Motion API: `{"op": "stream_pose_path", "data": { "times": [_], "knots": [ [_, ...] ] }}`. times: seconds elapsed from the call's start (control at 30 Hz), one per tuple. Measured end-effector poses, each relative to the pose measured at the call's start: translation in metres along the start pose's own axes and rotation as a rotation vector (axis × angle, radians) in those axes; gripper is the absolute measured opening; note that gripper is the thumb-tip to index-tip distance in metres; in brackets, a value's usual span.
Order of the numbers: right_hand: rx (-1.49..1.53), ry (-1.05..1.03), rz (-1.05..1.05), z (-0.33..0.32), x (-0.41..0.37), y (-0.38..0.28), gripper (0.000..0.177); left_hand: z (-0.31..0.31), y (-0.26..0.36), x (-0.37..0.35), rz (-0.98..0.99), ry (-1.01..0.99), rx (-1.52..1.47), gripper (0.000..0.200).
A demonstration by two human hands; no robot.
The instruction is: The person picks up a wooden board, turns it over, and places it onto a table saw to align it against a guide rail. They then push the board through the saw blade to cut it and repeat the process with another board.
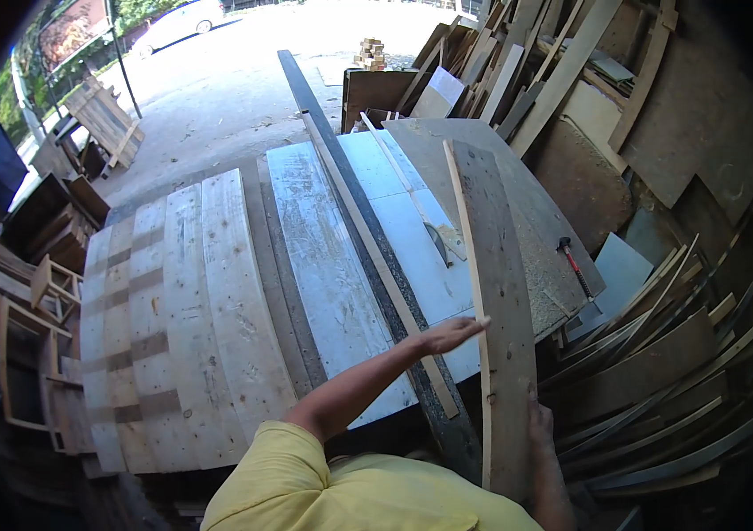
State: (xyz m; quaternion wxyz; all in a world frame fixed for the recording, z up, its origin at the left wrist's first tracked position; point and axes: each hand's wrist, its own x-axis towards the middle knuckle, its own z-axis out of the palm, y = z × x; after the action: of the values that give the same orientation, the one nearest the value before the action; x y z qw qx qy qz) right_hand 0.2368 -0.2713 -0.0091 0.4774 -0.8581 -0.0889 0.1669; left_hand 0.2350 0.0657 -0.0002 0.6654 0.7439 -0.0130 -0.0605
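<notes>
A long, weathered wooden plank (pixel 505 265) lies lengthwise in front of me, over the right part of the work surface. At its left edge is my left hand (pixel 454 335), palm down, with its fingers stretched out and the tips at the edge. My right hand (pixel 539 425) grips the near right edge of the plank; part of its fingers is hidden. Left of the plank, a curved metal saw blade (pixel 437 244) stands up from the pale metal table top (pixel 394 221). A long dark beam with a light wooden strip (pixel 376 257) runs beneath my left forearm.
Several pale boards (pixel 186 310) lie side by side on the left. A red-handled hammer (pixel 575 265) rests on the brown sheet (pixel 544 221) at right. Offcuts and strips (pixel 660 363) crowd the right side. Wooden frames (pixel 31 363) stand at far left, and boards (pixel 562 71) lean behind.
</notes>
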Motion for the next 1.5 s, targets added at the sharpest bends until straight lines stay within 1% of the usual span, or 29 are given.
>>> {"op": "stream_pose_path", "data": {
  "times": [0.07, 0.1, 0.13, 0.17, 0.23, 0.27, 0.37, 0.47, 0.5, 0.53, 0.6, 0.63, 0.73, 0.77, 0.8, 0.87, 0.9, 0.97, 1.0, 1.03, 1.07, 1.13, 1.2, 1.23, 1.3, 1.4, 1.43, 1.47, 1.5],
  "knots": [
    [0.010, 0.008, 0.012, -0.002, -0.015, 0.019, 0.063, -0.052, -0.004, 0.008, -0.107, 0.372, 0.327, 0.077],
    [0.035, 0.031, 0.029, -0.005, -0.018, 0.030, 0.065, -0.064, -0.015, 0.007, -0.229, 0.762, 0.611, 0.072],
    [0.062, 0.056, 0.047, -0.009, -0.021, 0.039, 0.067, -0.084, -0.060, 0.024, -0.379, 0.963, 0.797, 0.076],
    [0.061, 0.058, 0.034, -0.014, -0.023, 0.046, 0.067, -0.101, -0.094, 0.031, -0.485, 1.021, 0.821, 0.090],
    [-0.059, 0.007, 0.143, -0.029, -0.033, 0.058, 0.068, -0.121, -0.083, 0.012, -0.630, 0.920, 0.665, 0.102],
    [-0.062, 0.025, 0.131, -0.035, -0.034, 0.066, 0.068, -0.125, -0.077, 0.011, -0.678, 0.936, 0.675, 0.104],
    [-0.035, 0.079, 0.105, -0.055, -0.046, 0.086, 0.067, -0.138, -0.091, 0.023, -0.726, 1.004, 0.480, 0.100],
    [-0.101, 0.089, 0.179, -0.074, -0.070, 0.096, 0.063, -0.138, -0.082, 0.021, -0.749, 1.042, 0.352, 0.097],
    [-0.114, 0.105, 0.148, -0.079, -0.077, 0.089, 0.062, -0.132, -0.071, 0.019, -0.777, 1.058, 0.353, 0.086],
    [-0.124, 0.119, 0.116, -0.082, -0.083, 0.088, 0.061, -0.132, -0.070, 0.021, -0.776, 1.047, 0.367, 0.086],
    [-0.140, 0.150, 0.099, -0.090, -0.090, 0.110, 0.061, -0.134, -0.071, 0.028, -0.746, 1.058, 0.429, 0.068],
    [-0.168, 0.173, 0.076, -0.095, -0.092, 0.120, 0.061, -0.133, -0.070, 0.031, -0.756, 1.100, 0.450, 0.051],
    [-0.267, 0.147, 0.138, -0.108, -0.103, 0.137, 0.061, -0.139, -0.083, 0.033, -0.806, 1.097, 0.367, 0.048],
    [-0.260, 0.148, 0.137, -0.110, -0.105, 0.137, 0.061, -0.146, -0.106, 0.040, -0.747, 1.146, 0.381, 0.044],
    [-0.234, 0.151, 0.101, -0.111, -0.110, 0.136, 0.061, -0.141, -0.109, 0.045, -0.750, 1.143, 0.389, 0.044],
    [-0.202, 0.145, 0.077, -0.115, -0.119, 0.140, 0.061, -0.129, -0.120, 0.050, -0.414, 1.164, 0.302, 0.036],
    [-0.208, 0.136, 0.099, -0.118, -0.121, 0.143, 0.060, -0.119, -0.124, 0.058, -0.264, 1.147, 0.160, 0.032],
    [-0.208, 0.114, 0.117, -0.123, -0.120, 0.145, 0.060, -0.068, -0.086, 0.043, -0.158, 0.915, -0.402, 0.025],
    [-0.192, 0.126, 0.076, -0.126, -0.120, 0.144, 0.060, -0.050, -0.088, 0.039, -0.090, 0.752, -0.486, 0.023],
    [-0.175, 0.140, 0.032, -0.129, -0.119, 0.145, 0.059, -0.026, -0.088, 0.035, -0.078, 0.650, -0.596, 0.023],
    [-0.170, 0.131, 0.030, -0.137, -0.117, 0.151, 0.059, -0.003, -0.097, 0.032, -0.073, 0.620, -0.734, 0.028],
    [-0.242, 0.084, 0.025, -0.157, -0.110, 0.160, 0.059, 0.032, -0.103, 0.018, -0.151, 0.766, -0.786, 0.042],
    [-0.246, 0.080, -0.002, -0.175, -0.110, 0.146, 0.061, 0.040, -0.114, -0.003, -0.158, 0.858, -0.796, 0.032],
    [-0.256, 0.084, -0.027, -0.184, -0.110, 0.140, 0.062, 0.032, -0.116, -0.012, -0.155, 0.866, -0.794, 0.032],
    [-0.299, 0.055, -0.002, -0.203, -0.106, 0.147, 0.062, 0.012, -0.120, -0.032, -0.108, 0.621, -0.792, 0.037],
    [-0.321, 0.025, 0.033, -0.213, -0.102, 0.152, 0.063, -0.008, -0.095, -0.045, -0.142, 0.647, -0.672, 0.035],
    [-0.302, 0.020, 0.052, -0.215, -0.102, 0.154, 0.063, -0.015, -0.098, -0.042, -0.183, 0.727, -0.548, 0.033],
    [-0.304, 0.018, 0.046, -0.216, -0.101, 0.157, 0.063, -0.015, -0.101, -0.039, -0.179, 0.732, -0.550, 0.033],
    [-0.291, 0.007, 0.038, -0.216, -0.097, 0.164, 0.063, -0.011, -0.097, -0.037, -0.127, 0.719, -0.465, 0.031]
  ]
}}
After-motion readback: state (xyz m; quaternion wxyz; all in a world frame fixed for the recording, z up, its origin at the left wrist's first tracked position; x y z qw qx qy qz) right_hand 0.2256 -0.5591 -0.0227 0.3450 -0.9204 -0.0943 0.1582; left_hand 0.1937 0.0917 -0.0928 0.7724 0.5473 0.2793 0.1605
